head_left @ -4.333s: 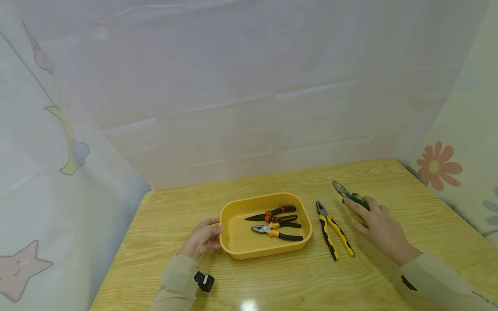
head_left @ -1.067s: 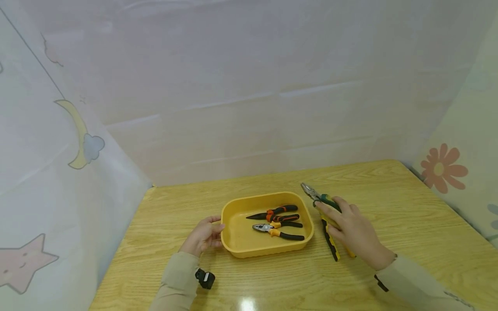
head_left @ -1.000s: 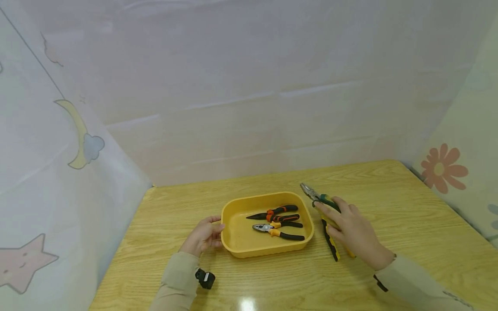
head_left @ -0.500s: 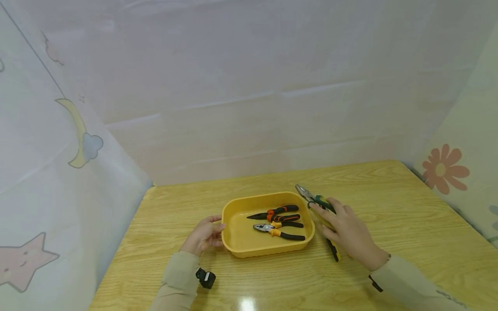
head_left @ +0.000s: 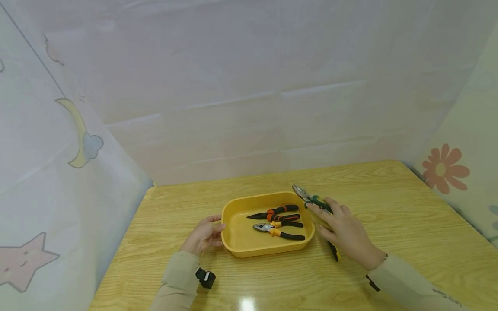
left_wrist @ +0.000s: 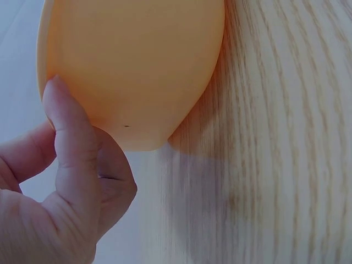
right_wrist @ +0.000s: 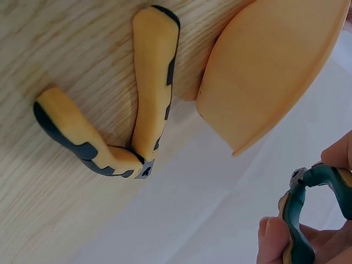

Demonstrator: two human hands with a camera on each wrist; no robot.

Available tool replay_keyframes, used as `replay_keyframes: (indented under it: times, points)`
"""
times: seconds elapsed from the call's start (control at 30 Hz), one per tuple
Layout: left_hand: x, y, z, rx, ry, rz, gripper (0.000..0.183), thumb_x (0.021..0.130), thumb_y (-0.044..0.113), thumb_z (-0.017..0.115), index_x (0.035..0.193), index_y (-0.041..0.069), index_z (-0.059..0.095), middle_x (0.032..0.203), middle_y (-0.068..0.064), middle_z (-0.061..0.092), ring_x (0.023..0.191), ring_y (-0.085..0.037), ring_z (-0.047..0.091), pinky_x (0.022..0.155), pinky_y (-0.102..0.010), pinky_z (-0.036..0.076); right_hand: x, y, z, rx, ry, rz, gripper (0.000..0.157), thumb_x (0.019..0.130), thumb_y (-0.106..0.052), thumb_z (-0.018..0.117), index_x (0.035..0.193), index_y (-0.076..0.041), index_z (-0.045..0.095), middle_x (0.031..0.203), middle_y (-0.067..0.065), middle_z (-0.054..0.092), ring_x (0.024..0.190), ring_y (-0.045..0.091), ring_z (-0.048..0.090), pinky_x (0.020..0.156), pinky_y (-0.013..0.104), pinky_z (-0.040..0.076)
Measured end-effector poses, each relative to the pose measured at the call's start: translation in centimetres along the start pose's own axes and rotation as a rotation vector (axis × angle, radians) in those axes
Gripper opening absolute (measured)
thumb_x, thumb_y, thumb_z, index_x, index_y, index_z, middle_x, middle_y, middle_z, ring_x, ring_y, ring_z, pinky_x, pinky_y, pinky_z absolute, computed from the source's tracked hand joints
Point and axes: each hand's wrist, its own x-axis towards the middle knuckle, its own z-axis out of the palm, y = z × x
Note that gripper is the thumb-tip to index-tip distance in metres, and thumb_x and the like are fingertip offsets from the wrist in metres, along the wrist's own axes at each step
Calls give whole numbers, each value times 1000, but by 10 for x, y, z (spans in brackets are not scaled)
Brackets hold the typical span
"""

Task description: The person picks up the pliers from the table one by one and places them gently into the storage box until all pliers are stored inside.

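Observation:
A yellow plastic tray [head_left: 237, 242] stands on the table with two pliers inside. My left hand [head_left: 203, 236] pinches its left rim, the thumb over the edge in the left wrist view. In the tray lie black-and-red long-nose pliers [head_left: 274, 214] and, nearer me, orange-and-black combination pliers [head_left: 278, 231]. My right hand [head_left: 346, 231] grips green-and-yellow combination pliers [head_left: 303, 194] by the handles, their metal head over the tray's back right corner. Below that hand, yellow-and-black pliers [right_wrist: 151, 82] lie on the table beside the tray, mostly hidden in the head view.
The wooden table [head_left: 163, 242] reaches back to a pale hanging sheet [head_left: 233, 108]. Printed sheets hang on the left and right. A black wrist camera [head_left: 205, 278] is strapped at the left wrist.
My right hand has carried the green-and-yellow pliers leftward, from right of the yellow-and-black pliers to the tray's right edge. The left hand keeps its hold on the rim.

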Motion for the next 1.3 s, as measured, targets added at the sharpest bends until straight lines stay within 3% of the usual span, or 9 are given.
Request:
replay_keyframes:
  times: [0.3, 1.3]
  points:
    - [0, 0, -1, -11, -5, -1, 40, 98, -1, 51, 136, -5, 39, 80, -8, 62, 61, -13, 58, 46, -23, 50, 3, -3, 2, 2, -33, 22, 53, 82, -6, 72, 133, -14, 60, 127, 29, 49, 84, 39, 55, 42, 17, 26]
    - [0, 2, 0, -11, -18, -3, 41, 98, -1, 50, 137, -6, 38, 80, -8, 62, 61, -12, 58, 47, -24, 50, 8, -13, 13, 58, -21, -7, 56, 80, -2, 71, 133, -15, 59, 125, 29, 50, 82, 36, 54, 42, 15, 25]
